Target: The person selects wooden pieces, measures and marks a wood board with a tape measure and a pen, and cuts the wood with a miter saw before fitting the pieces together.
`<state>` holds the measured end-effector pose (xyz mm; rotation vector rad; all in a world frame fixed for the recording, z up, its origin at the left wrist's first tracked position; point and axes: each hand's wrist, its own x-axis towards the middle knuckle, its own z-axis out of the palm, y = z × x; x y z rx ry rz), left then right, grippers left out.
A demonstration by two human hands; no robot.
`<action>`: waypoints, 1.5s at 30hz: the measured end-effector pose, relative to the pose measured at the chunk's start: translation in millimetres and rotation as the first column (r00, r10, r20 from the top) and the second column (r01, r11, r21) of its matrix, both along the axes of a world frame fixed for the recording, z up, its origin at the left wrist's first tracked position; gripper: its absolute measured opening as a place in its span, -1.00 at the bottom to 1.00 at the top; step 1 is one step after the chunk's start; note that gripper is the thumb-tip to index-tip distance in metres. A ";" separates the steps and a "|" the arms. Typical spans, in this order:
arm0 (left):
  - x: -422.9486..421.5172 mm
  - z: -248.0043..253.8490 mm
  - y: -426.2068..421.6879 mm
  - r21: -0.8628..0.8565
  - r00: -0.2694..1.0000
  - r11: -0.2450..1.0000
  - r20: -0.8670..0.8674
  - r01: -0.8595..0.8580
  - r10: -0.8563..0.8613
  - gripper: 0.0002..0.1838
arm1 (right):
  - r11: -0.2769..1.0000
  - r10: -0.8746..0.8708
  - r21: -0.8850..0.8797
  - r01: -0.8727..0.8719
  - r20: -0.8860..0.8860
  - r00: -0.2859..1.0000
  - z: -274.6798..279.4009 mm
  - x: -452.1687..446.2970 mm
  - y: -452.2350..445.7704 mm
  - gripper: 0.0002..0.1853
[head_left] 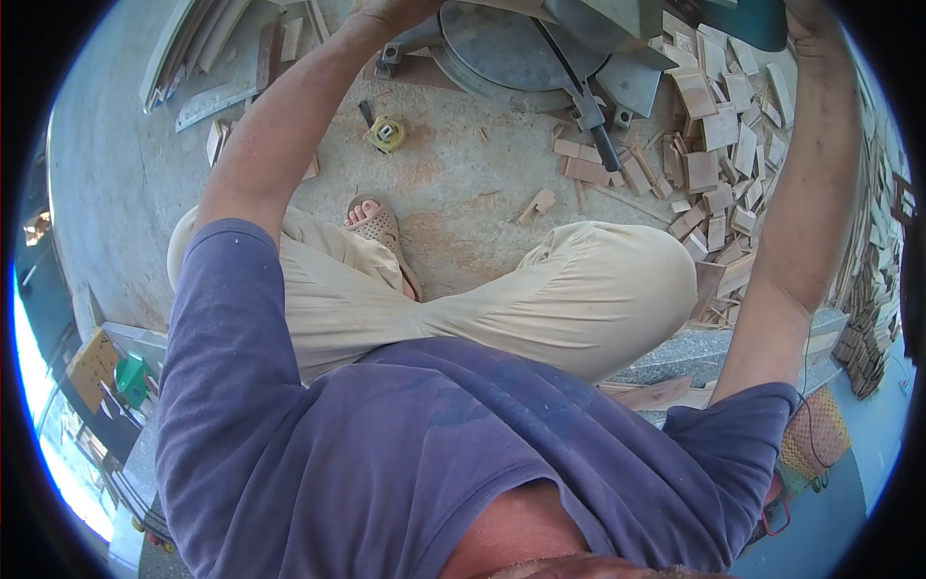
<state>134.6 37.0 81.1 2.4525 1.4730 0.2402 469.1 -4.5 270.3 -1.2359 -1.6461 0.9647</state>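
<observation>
A miter saw with a round grey base stands on the floor at the top centre, its black-tipped handle pointing toward me. My left hand is at the top edge, beside the left side of the saw; its fingers are cut off by the frame. At the upper right, my right hand is next to the saw's teal housing; its fingers are mostly hidden, so its grip cannot be made out. A yellow tape measure lies on the floor below the saw's left side.
Small cut wood blocks are heaped right of the saw. Long strips and a metal square lie at the upper left. My sandalled foot rests on the floor. A woven basket stands at the lower right.
</observation>
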 end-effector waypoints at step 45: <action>-1.8 -7.1 -2.5 -0.027 0.999 0.999 0.034 -0.019 0.020 -0.66 | 0.983 -0.158 0.077 0.167 -0.108 0.982 -63.4 2.7 -88.9 -0.28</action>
